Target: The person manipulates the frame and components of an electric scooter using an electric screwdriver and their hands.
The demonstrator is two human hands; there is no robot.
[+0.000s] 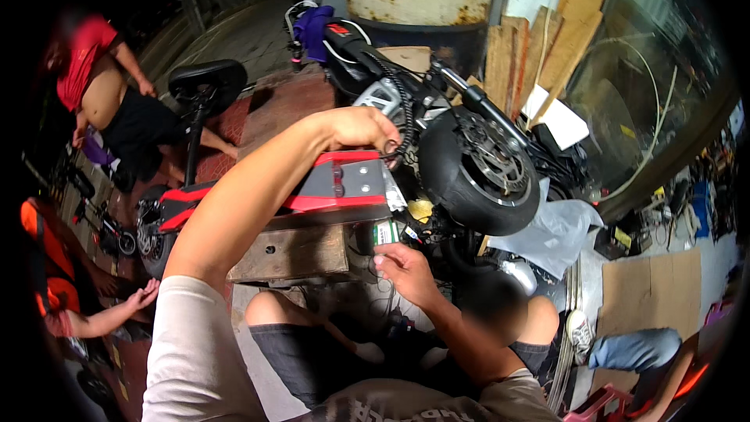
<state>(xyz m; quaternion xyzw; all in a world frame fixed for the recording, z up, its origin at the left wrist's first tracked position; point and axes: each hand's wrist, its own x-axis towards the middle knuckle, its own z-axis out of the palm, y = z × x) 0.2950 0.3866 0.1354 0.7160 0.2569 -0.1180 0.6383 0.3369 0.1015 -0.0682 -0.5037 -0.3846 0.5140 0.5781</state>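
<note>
A scooter with a red and grey deck [344,179] lies across in front of me, above a wooden block [293,253]. My left hand [362,130] reaches over the deck's right end, its fingers curled closed on a black cable [407,113]. Lower down, my right hand [408,272] has thumb and fingertips brought together in a pinch; what sits between them is too small to make out. Just above those fingertips is a small green and white box [385,233]. A crumpled yellow piece [420,211] lies between the deck and a thick black tyre [447,176] with a brake disc.
Clear plastic sheeting [558,223] lies right of the tyre. Wooden boards [508,62] lean behind it. Cardboard [652,291] covers floor at the right, near another person's leg [637,350]. At left, a person in red [98,70] stands, and a co-worker's hand [143,295] reaches in.
</note>
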